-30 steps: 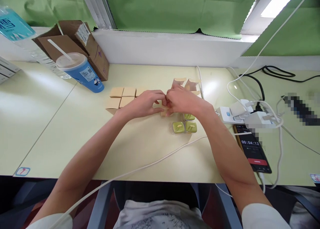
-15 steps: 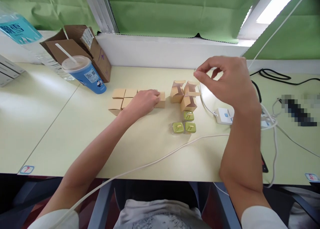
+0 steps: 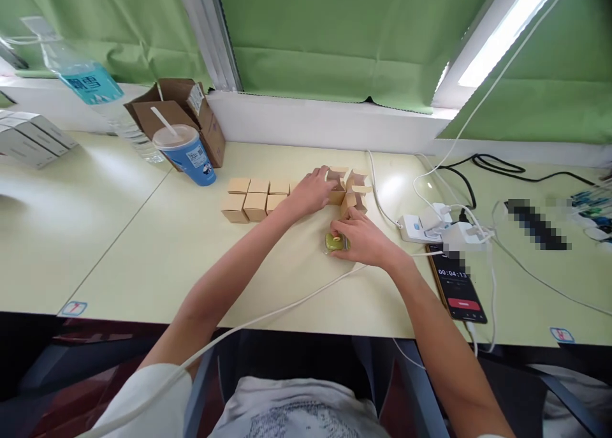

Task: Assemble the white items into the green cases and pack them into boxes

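Observation:
My left hand (image 3: 312, 193) is at the left side of an open small cardboard box (image 3: 337, 196), its fingers closed on the box's edge. My right hand (image 3: 367, 239) is curled over the small green-lidded containers, with thumb and forefinger around one green-lidded container (image 3: 337, 241); the others are hidden under the hand. Two more open boxes, a back one (image 3: 357, 180) and a front one (image 3: 354, 202), stand beside the first with flaps up. To the left, several closed small boxes (image 3: 255, 206) stand in two rows, partly covered by my left forearm.
A blue cup (image 3: 189, 157) with a straw, a large bottle (image 3: 119, 116) and an open carton (image 3: 215, 135) stand at the back left. On the right are a power strip (image 3: 415, 227), a phone (image 3: 459, 285) and cables. A white cable (image 3: 287, 312) crosses the table front.
My left hand has moved right, from the closed boxes to an open one. My right hand has come down from the air onto the green-lidded containers. The camera view has shifted.

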Demonstrator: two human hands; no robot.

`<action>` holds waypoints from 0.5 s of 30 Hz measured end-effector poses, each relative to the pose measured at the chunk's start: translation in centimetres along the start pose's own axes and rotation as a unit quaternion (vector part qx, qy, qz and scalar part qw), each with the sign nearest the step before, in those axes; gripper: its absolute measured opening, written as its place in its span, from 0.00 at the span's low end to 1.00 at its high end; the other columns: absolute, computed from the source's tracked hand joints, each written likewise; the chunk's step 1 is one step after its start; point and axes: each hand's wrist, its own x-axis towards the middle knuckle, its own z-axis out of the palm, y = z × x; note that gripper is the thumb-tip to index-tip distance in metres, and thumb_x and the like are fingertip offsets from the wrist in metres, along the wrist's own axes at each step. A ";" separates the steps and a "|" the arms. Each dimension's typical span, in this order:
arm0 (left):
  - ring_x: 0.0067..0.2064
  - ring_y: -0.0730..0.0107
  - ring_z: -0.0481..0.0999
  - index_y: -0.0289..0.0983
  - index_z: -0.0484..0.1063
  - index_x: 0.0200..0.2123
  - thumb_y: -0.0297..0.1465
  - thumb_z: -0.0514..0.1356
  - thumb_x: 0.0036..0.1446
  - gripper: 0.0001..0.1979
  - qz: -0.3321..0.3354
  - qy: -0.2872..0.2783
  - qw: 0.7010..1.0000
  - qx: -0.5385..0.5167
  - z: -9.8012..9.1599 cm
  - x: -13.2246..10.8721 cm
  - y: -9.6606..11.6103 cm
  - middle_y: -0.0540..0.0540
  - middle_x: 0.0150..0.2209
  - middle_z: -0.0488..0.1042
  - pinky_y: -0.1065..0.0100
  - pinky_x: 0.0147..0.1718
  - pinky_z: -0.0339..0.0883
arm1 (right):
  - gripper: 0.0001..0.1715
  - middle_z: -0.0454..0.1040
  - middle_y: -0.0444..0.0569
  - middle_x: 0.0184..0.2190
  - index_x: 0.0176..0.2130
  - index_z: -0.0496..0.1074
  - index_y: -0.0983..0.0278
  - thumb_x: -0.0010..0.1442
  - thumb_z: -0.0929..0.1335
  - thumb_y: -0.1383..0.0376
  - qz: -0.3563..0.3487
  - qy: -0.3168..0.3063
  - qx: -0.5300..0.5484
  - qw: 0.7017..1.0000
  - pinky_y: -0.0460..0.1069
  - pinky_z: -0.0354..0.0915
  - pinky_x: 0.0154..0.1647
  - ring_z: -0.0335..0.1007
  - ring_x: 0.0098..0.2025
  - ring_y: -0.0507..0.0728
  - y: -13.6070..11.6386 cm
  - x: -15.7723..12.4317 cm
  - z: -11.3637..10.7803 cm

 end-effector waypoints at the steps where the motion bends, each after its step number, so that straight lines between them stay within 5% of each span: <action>1: 0.61 0.42 0.80 0.34 0.78 0.61 0.20 0.62 0.65 0.22 -0.010 -0.009 1.000 -0.006 0.3 0.5 0.1 0.27 0.68 0.70 0.48 0.59 0.76 | 0.16 0.82 0.53 0.38 0.41 0.68 0.57 0.63 0.78 0.60 -0.009 0.040 0.025 0.999 0.62 0.70 0.53 0.72 0.55 0.72 0.4 0.0 0.5; 4: 0.52 0.52 0.83 0.34 0.78 0.55 0.20 0.57 0.69 0.15 -0.010 -0.013 0.999 -0.034 0.4 1.2 0.3 0.29 0.66 0.70 0.54 0.54 0.78 | 0.14 0.83 0.56 0.49 0.45 0.68 0.55 0.67 0.75 0.58 -0.050 0.229 0.112 0.966 0.65 0.73 0.56 0.76 0.55 0.70 1.2 -0.1 2.3; 8: 0.63 0.44 0.79 0.37 0.75 0.56 0.23 0.58 0.72 0.13 0.016 0.057 0.997 -0.041 -1.0 -0.8 0.7 0.27 0.69 0.66 0.47 0.60 0.77 | 0.19 0.79 0.60 0.55 0.50 0.65 0.53 0.69 0.74 0.51 -0.019 0.448 0.169 0.878 0.68 0.76 0.58 0.79 0.58 0.71 1.6 0.0 4.8; 11: 0.63 0.44 0.79 0.40 0.73 0.57 0.32 0.59 0.77 0.10 0.021 0.135 0.986 -0.095 -1.6 -5.0 1.5 0.27 0.73 0.59 0.43 0.60 0.78 | 0.26 0.75 0.57 0.54 0.53 0.61 0.52 0.68 0.72 0.44 0.031 0.508 0.270 0.818 0.63 0.80 0.50 0.81 0.53 0.67 1.3 -0.1 5.7; 15: 0.64 0.45 0.77 0.40 0.73 0.51 0.37 0.66 0.73 0.10 0.057 0.122 0.980 -0.148 0.5 -11.2 1.7 0.30 0.67 0.63 0.41 0.62 0.79 | 0.33 0.73 0.53 0.50 0.61 0.59 0.50 0.68 0.69 0.38 0.037 0.504 0.373 0.778 0.62 0.81 0.48 0.81 0.49 0.65 0.3 0.1 5.7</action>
